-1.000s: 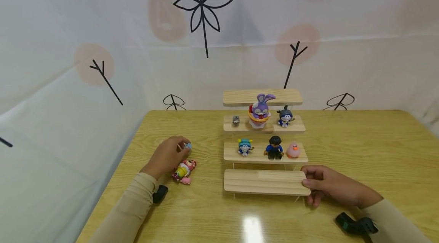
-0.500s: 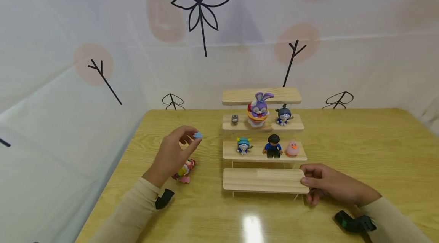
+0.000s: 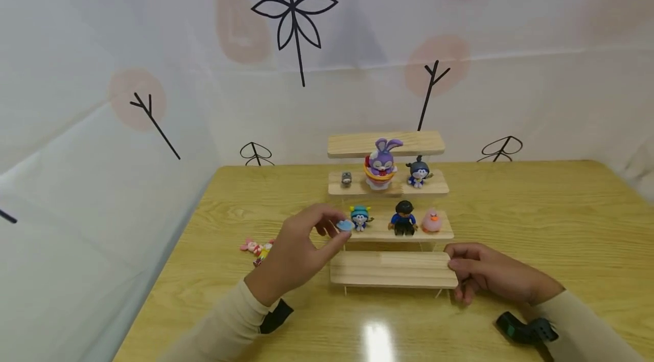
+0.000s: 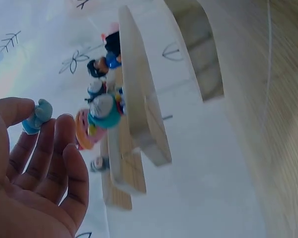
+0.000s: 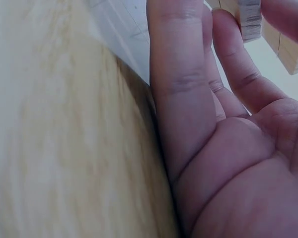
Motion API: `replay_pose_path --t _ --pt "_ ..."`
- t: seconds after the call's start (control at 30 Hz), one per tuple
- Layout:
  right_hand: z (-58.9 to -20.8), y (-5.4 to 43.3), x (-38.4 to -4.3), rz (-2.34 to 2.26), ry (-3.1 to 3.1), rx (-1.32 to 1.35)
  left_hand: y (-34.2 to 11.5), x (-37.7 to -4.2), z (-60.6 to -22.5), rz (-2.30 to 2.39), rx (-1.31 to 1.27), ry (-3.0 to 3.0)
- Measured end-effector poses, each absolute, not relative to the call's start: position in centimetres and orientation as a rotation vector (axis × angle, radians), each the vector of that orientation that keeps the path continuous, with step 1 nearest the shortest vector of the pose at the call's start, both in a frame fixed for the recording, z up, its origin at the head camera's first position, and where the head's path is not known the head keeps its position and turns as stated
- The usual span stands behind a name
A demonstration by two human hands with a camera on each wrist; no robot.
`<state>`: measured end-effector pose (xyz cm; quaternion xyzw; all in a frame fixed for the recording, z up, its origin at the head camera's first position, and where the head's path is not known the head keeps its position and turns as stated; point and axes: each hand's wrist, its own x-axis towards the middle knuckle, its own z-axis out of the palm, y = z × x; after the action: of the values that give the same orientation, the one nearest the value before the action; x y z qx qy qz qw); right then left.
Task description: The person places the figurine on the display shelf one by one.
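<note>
My left hand (image 3: 298,251) pinches a small light-blue toy figure (image 3: 344,226) between thumb and fingertips. It is held at the left end of the second shelf from the bottom, beside a figure in a teal hat with yellow horns (image 3: 360,218). In the left wrist view the blue figure (image 4: 38,117) has a rounded, knobbed shape. My right hand (image 3: 498,274) grips the right end of the lowest wooden shelf (image 3: 393,271), thumb on top. The right wrist view shows the board's end (image 5: 251,22) between the fingers.
Along the second shelf also stand a black-haired doll (image 3: 403,219) and a pink duck (image 3: 432,221). Above are a purple rabbit (image 3: 382,164), a tiny grey figure (image 3: 346,179) and a dark-haired figure (image 3: 419,172). Colourful figures (image 3: 251,247) lie on the table, partly behind my left hand.
My left hand has lifted the light-blue figure off the table and carried it right to the rack. The right hand keeps its grip on the lowest shelf.
</note>
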<state>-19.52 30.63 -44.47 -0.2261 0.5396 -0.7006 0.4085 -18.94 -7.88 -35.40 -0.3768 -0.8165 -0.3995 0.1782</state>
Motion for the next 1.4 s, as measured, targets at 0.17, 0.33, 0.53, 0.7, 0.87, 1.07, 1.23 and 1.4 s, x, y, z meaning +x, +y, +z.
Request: replay_pose_path --t 0.17,0.33,0.53,0.7,0.87,1.07,1.23,1.4 --pt "-44.9 30.5 -19.5 -1.814 1.23 -0.615 -6.0 -18.5 -35.5 -1.203 -1.156 -2.348" --pt "-44.9 30.4 -19.5 -1.825 1.227 -0.623 -4.3 -18.5 -35.8 -1.215 -1.255 -2.363" --pt "-44.8 30.4 -19.4 -1.812 1.257 -0.632 -2.6 -18.6 -36.2 -1.214 -1.313 -2.427" --pt "-44.8 30.4 -19.5 -1.809 1.263 -0.638 -1.2 -18.7 -36.4 -1.119 -1.332 -2.475" --pt "-44.7 30.4 -19.6 -1.8 1.279 -0.636 0.3 -18.6 -36.9 -1.094 -1.357 -2.528" --pt "-44.8 30.3 -19.7 -1.798 1.269 -0.663 2.0 -18.2 -37.5 -0.971 -1.407 -2.514" --pt "-45.0 30.3 -19.9 -1.827 1.222 -0.687 3.1 -18.0 -38.3 -0.904 -1.394 -2.58" --pt "-45.1 30.4 -19.8 -1.832 1.199 -0.699 4.1 -17.9 -39.1 -0.854 -1.314 -2.601"
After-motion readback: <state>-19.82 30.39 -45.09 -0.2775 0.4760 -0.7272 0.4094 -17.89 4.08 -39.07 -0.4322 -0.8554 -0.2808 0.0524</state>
